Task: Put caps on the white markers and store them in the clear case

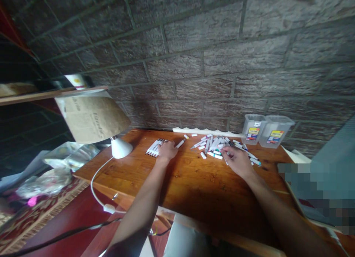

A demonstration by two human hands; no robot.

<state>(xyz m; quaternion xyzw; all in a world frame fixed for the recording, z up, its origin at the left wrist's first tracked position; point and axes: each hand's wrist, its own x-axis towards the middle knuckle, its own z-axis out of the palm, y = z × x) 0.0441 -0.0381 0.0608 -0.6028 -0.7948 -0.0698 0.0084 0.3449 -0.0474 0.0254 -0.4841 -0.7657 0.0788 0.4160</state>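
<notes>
Loosely spread, the left grip (pixel 168 150) is resting over a row of slim, white, black-tipped markers (pixel 152 148); a jumbled white-marker pile (pixel 216 142) is lying beside the right grip (pixel 237 161), its pinch unclear; nudges could start barrels rolling.

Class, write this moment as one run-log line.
left hand: at marker row; right hand: at marker pile; clear containers: by wall

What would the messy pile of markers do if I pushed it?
The marker pile would probably spread apart, since its pieces lie loose and crisscrossed. They'd likely slide fairly easily, because the wooden tabletop looks smooth and shiny. Each marker is probably stiff and light, as they look slim, straight and plastic.
</notes>
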